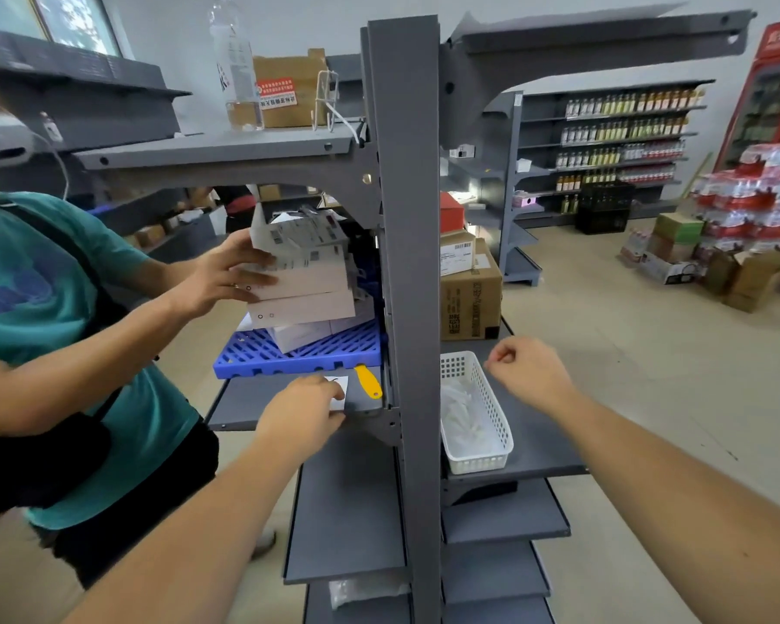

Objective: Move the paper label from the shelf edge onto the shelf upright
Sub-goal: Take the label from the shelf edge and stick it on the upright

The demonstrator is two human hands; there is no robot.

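A small white paper label (pixel 341 391) with a dark mark lies at the front edge of the grey shelf (pixel 253 398), left of the grey shelf upright (pixel 410 263). My left hand (pixel 302 414) rests over the label, fingertips pinching its left side, so part of the paper is hidden. My right hand (pixel 530 371) hovers to the right of the upright, above the other shelf, fingers curled into a loose fist with nothing in it.
A yellow tag (pixel 369 381) lies beside the label. A blue plastic crate (pixel 298 351) holds stacked boxes that another person in a teal shirt (pixel 41 308) handles. A white basket (pixel 473 412) and a cardboard box (pixel 469 295) stand right of the upright.
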